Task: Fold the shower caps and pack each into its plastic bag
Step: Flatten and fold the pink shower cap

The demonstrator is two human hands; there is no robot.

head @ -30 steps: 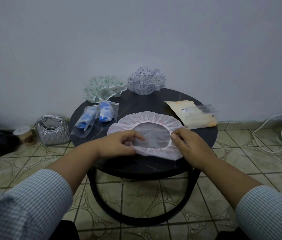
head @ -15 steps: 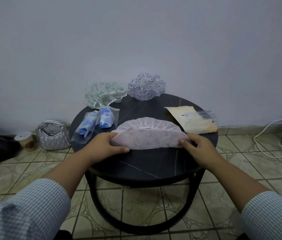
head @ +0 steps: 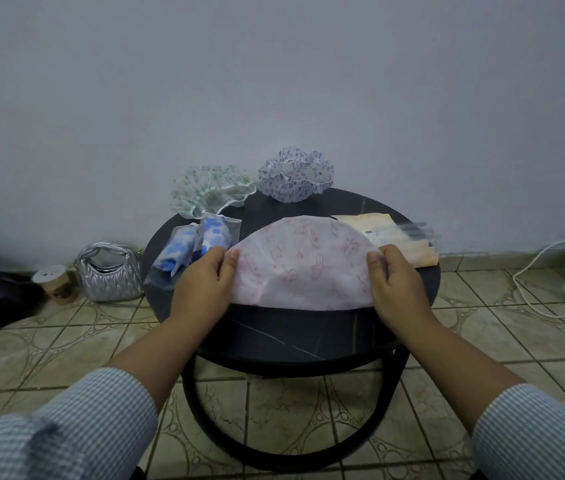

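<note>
So you've got the pink shower cap [head: 303,268] folded into a half-circle, flat edge toward you, lying across the middle of the round black tabletop [head: 295,334]. Your left hand [head: 201,289] is pinching its left corner, thumb on top of the fabric and the fingers tucked behind, and your right hand [head: 395,282] has the right corner the same way, thumb over the edge. At the far left of the tabletop sits the green-print shower cap [head: 210,188], still puffy and unfolded, and right next to it at the far middle is the purple-print shower cap [head: 295,174], bunched up too. Just near of the green one are two blue shower caps [head: 198,244] rolled up and already inside clear plastic bags, side by side, close to your left hand. On the right, partly behind the pink cap, there's a yellowish packet [head: 402,240] with what looks like clear bags stacked on it, kinda blurry so hard to say. Down on the tiled floor on the left, against the wall, a silver quilted handbag [head: 109,271].
</note>
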